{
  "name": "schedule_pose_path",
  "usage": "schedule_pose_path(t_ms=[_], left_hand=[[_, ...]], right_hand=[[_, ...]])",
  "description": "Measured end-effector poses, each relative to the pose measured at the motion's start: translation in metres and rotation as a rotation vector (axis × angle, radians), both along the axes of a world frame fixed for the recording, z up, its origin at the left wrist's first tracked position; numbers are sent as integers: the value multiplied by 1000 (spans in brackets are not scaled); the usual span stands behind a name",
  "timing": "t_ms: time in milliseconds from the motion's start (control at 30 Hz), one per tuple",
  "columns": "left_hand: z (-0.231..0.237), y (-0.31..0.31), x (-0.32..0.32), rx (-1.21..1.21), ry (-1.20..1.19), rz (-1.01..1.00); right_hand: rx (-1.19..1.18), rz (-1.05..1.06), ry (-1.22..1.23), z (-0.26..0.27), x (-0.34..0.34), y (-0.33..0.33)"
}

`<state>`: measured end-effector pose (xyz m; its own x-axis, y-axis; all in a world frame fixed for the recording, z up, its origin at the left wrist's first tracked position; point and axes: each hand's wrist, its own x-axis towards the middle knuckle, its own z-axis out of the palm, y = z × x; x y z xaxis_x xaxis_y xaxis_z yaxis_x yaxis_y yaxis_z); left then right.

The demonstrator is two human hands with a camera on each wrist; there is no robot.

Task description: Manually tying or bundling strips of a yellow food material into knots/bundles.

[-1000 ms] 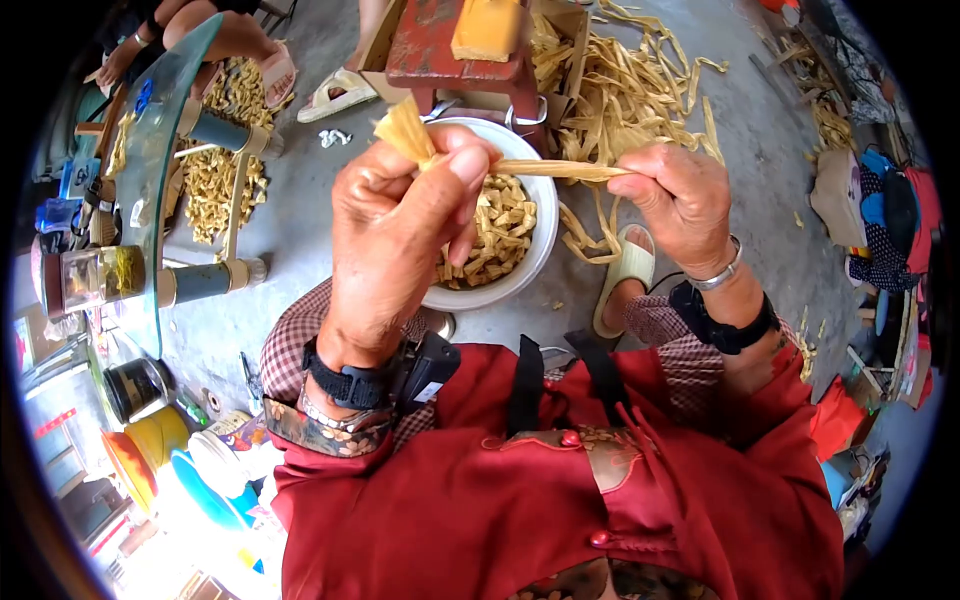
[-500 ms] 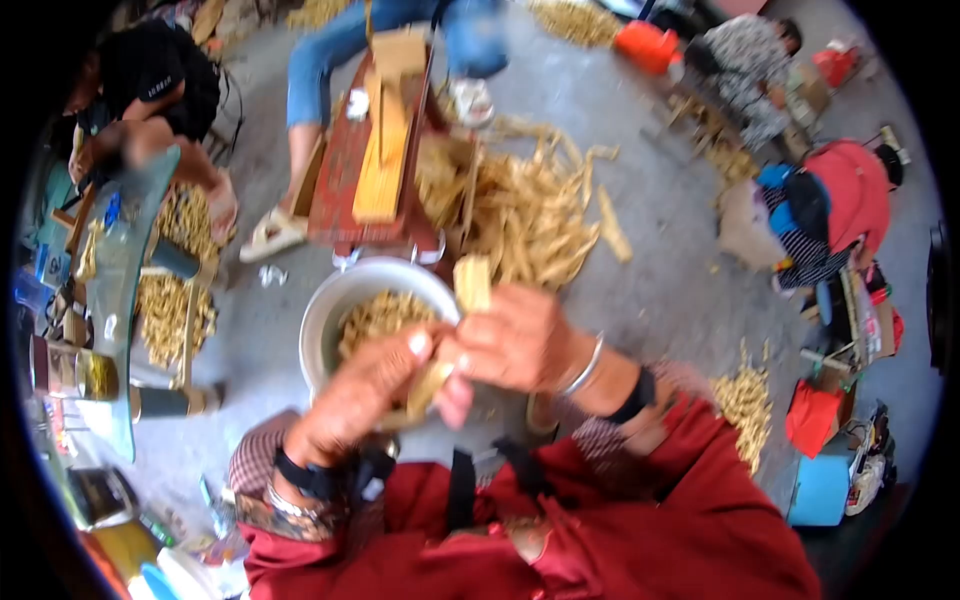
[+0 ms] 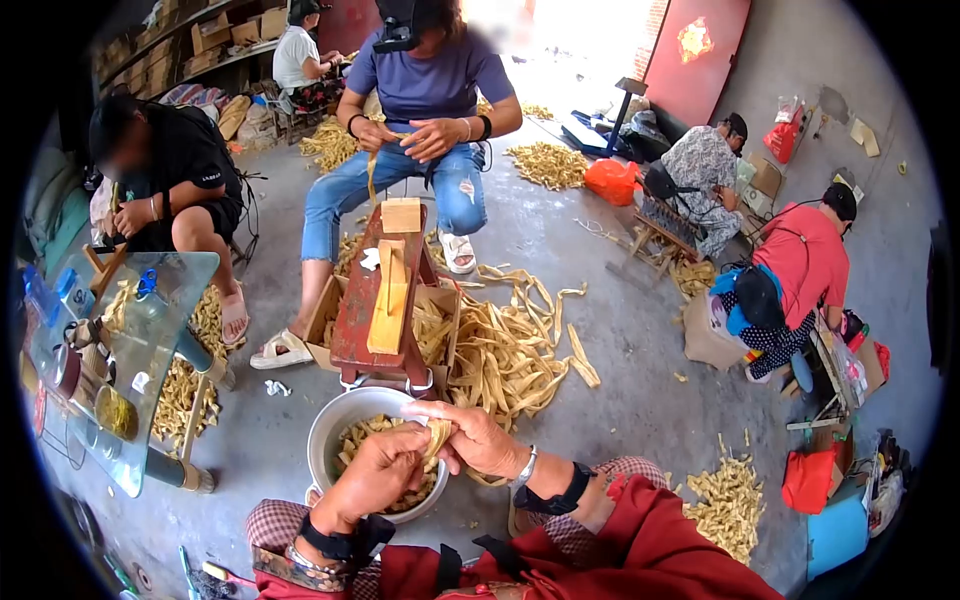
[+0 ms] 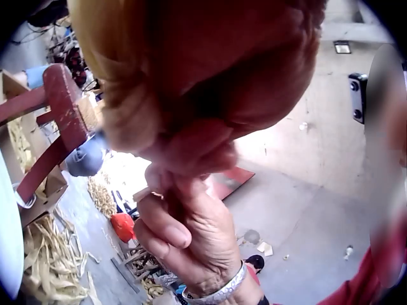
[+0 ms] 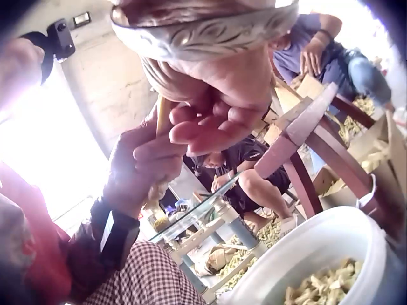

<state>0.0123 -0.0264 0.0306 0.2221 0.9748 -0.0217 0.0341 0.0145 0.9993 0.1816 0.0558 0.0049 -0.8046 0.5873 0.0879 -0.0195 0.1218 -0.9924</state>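
Observation:
Both hands meet over the right part of a white bowl [image 3: 325, 432] of short tan pieces [image 3: 362, 432]. A tan strip [image 3: 437, 436] stands between them in the head view. The left hand [image 3: 385, 470] pinches it with curled fingers. My right hand [image 3: 480, 440] touches the strip from the other side, its fingers bent around it in the right wrist view, where a narrow length of strip [image 5: 163, 115] shows between the hands. In the left wrist view the near hand [image 4: 210, 70] is dark and blurred, hiding much of the strip.
Beyond the bowl stands a red bench [image 3: 352, 330] with a yellow block [image 3: 388, 325]. Long loose strips [image 3: 510, 350] lie right of it. A glass table [image 3: 180, 290] is at the left, a pile of pieces [image 3: 728, 505] at the right. Several people sit around.
The hands were apart with the strip stretched between them; the right hand has come in to the left. The head view has tilted up, showing more people and floor.

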Motion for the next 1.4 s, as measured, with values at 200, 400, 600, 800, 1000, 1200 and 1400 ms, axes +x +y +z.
schedule_pose_path(t_ms=[200, 400, 600, 800, 1000, 1200, 1400], left_hand=[[-6, 6, -1, 402, 281, 177], [-18, 4, 3, 169, 12, 142], [-23, 14, 4, -31, -359, 339], [-29, 36, 15, -166, -700, 460], [-49, 53, 24, -181, -669, 404], [-50, 48, 27, -184, -587, 409], [-50, 44, 42, -54, -414, 527]], right_hand=[[-401, 91, 12, 5, -11, 2], [-726, 197, 89, -22, -11, 4], [-438, -142, 81, -35, -20, -3], [118, -451, 85, -14, -16, -18], [495, -454, 171, -2, -12, -20], [552, -367, 157, -21, -9, -3], [700, -514, 66, -7, -15, -2]])
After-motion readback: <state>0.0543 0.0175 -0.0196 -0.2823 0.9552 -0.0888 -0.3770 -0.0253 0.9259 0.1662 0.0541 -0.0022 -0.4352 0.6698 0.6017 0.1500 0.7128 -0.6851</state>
